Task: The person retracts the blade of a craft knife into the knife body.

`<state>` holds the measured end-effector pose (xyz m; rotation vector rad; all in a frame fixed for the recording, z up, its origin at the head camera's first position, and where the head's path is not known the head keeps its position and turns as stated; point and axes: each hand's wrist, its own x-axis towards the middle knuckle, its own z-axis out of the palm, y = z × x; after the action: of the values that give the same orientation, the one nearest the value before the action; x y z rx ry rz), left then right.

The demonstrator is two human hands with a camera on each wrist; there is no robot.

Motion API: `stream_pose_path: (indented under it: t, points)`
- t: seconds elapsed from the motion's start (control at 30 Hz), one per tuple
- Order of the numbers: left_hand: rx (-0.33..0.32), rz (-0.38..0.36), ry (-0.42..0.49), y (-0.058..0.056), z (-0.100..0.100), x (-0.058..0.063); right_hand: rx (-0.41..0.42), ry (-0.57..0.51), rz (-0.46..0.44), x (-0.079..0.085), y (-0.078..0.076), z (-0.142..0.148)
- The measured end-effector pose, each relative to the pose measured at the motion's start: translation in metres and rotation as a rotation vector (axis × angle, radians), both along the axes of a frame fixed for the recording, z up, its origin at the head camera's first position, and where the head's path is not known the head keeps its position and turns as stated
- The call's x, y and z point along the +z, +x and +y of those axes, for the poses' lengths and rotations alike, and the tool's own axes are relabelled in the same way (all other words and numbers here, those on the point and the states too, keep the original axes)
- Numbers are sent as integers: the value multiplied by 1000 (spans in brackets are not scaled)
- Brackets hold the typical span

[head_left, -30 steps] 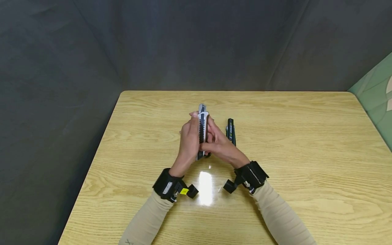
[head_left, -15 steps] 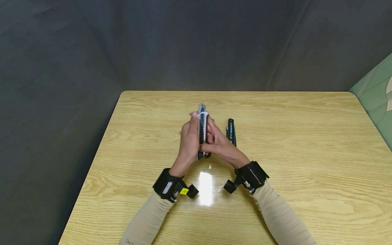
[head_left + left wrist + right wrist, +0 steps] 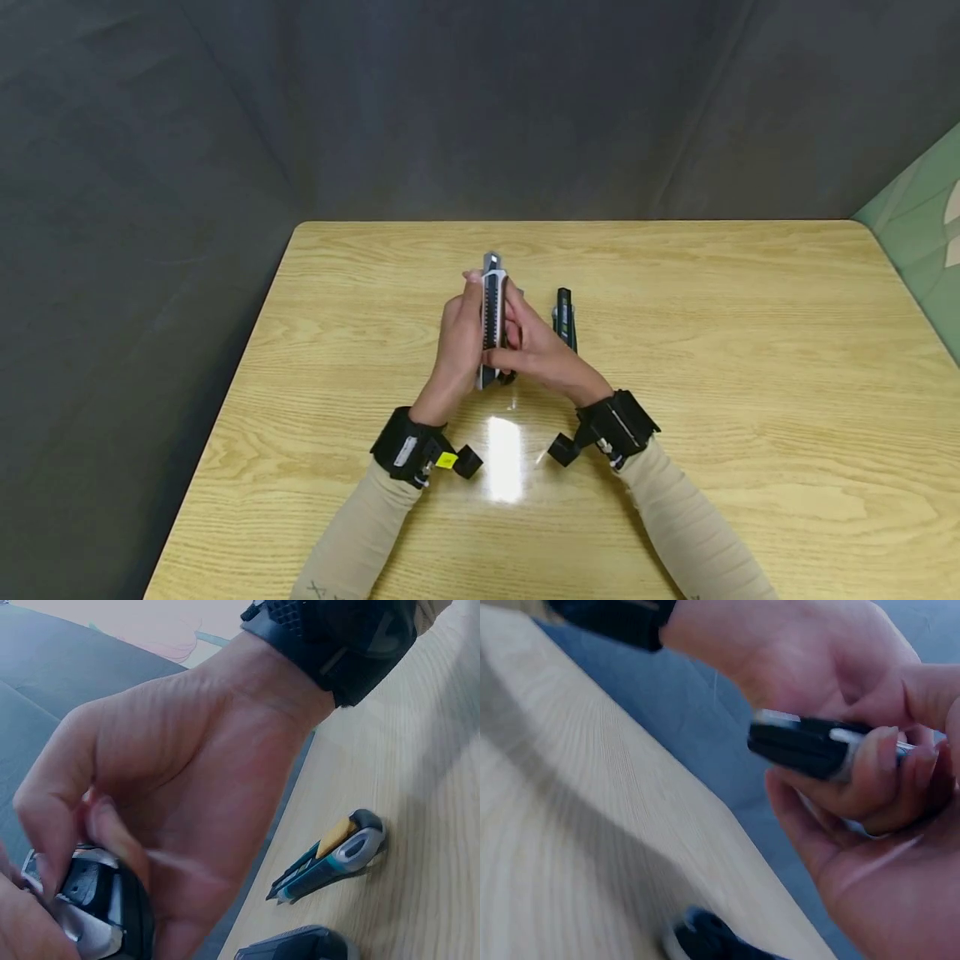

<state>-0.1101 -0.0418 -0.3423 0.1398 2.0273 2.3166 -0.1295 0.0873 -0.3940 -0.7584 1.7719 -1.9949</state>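
Observation:
A silver-and-black snap-off utility knife (image 3: 492,310) is held upright between both hands, above the wooden table. My left hand (image 3: 459,337) grips it from the left, with the thumb along its upper part. From the other side my right hand (image 3: 549,354) pinches it, thumb across the lower body and fingers behind. In the left wrist view one end of the knife (image 3: 96,896) shows among the fingers. The right wrist view catches its dark end (image 3: 799,746) sticking out past curled fingers. Whether any blade is out cannot be made out.
A dark utility knife (image 3: 565,321) lies on the table (image 3: 720,350) just right of the hands. In the left wrist view, a utility knife with a yellow slider (image 3: 337,851) lies near another dark one (image 3: 300,945). A dark curtain (image 3: 480,108) hangs behind the table.
Both hands and the knife have shifted very slightly left and up in the head view. The grip looks the same, and the knife on the table lies as before.

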Motion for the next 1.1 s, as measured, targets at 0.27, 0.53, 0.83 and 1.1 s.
stream_pose_path:
  t: [0.27,0.53,0.83,1.1]
  points:
    - [-15,-46,-103,-17,-11,-26,-25,87,42,12,-5,11]
    - [3,-94,-158,-32,-18,-50,-305,215,140,34,-2,14]
    - [149,-95,-389,-41,-27,-70,-439,201,161,36,-2,16]
    - [231,32,-782,-47,-35,-78,-482,256,212,37,-2,14]
